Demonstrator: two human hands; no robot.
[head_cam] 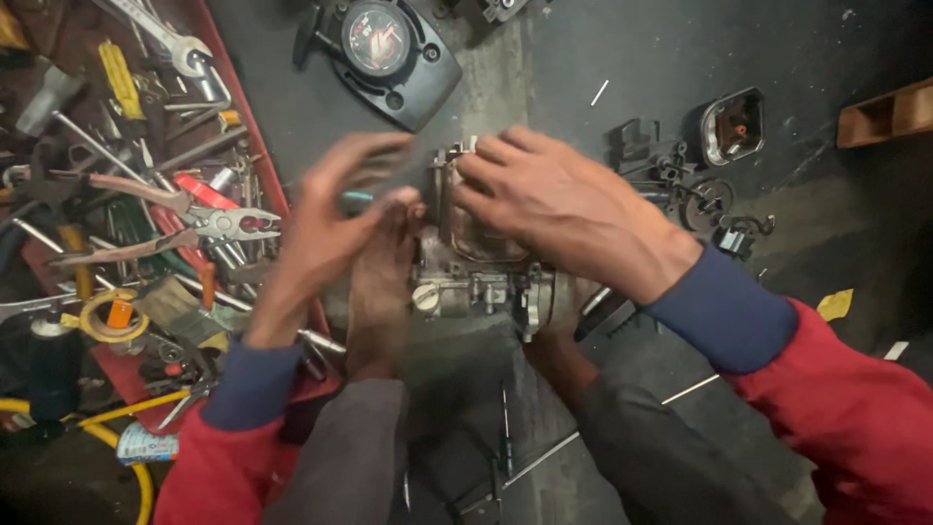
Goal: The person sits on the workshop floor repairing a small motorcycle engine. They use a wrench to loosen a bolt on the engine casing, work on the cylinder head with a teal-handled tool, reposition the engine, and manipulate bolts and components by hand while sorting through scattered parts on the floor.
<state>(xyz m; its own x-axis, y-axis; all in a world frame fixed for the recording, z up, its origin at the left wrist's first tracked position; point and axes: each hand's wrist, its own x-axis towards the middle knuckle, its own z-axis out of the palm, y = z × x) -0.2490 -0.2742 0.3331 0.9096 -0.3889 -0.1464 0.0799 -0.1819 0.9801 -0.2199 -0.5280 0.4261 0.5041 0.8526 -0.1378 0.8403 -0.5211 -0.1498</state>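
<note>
A small grey metal engine part [473, 284] stands on the dark floor, wedged between my bare feet [377, 292]. My right hand [564, 199] lies over its top, fingers curled around the upper housing. My left hand [326, 219] is blurred just left of the part, its fingers curved in a C. A short teal piece [356, 196] shows between its thumb and fingers, and the blur hides whether the hand grips it. Grey trouser legs and red sleeves with blue cuffs fill the bottom of the view.
A red tool tray [255, 117] at the left holds pliers [228, 226], a spanner [170, 39], screwdrivers and tape. A black round engine cover [384, 53] lies at the top. Small black parts [724, 131] sit at the right, a yellow hose [117, 433] at the bottom left.
</note>
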